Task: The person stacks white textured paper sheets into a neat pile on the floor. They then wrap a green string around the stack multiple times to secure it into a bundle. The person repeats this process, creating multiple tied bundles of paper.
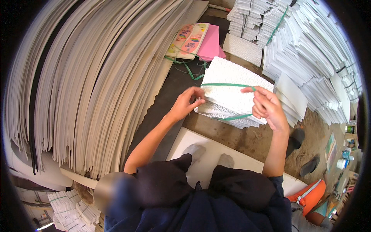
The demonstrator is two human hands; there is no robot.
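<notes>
Right hand [270,107] clamped on green strap [228,84], left hand [185,103] parted, I judged white stack [232,72] between bendable, best edge-held.

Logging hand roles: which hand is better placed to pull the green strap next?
Right, likely. The right hand appears to hold the green strap over the white stack; the left hand is by the stack's left edge, its grip unclear.

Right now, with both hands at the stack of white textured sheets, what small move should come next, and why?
Probably draw the flat green strap snug with the right hand while the left hand steadies the white stack: the strap crosses the top to the right fingers, and a lower green strand curves across the near side, seemingly slack.
</notes>
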